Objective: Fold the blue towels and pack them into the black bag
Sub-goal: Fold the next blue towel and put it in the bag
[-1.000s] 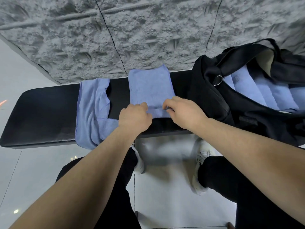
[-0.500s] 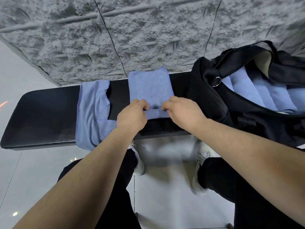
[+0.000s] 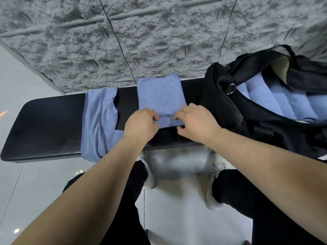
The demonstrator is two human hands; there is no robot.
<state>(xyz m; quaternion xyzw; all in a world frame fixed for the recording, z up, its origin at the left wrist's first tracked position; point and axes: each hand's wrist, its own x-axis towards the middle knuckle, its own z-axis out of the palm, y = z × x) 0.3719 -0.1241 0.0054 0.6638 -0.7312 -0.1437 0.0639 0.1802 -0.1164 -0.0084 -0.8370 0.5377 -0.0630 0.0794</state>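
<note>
Grey roughcast wall [image 3: 159, 36] rises behind the narrow black tabletop [image 3: 49, 124], which stands on pale glossy floor tiles [image 3: 23, 183]. We pinch the near rolled edge of the folded blue towel [image 3: 160, 96] with curled fingers of our left hand [image 3: 140, 126] and right hand [image 3: 196, 121]. An unfolded blue towel [image 3: 97, 121] drapes at left, and the open black bag [image 3: 230, 110] at right holds rolled towels [image 3: 290, 103].

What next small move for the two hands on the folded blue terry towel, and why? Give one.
Probably roll the near edge further away along the folded blue terry towel. The left hand and right hand both pinch that edge, already curled into a small roll, while most of the towel lies flat on the black padded bench.
</note>
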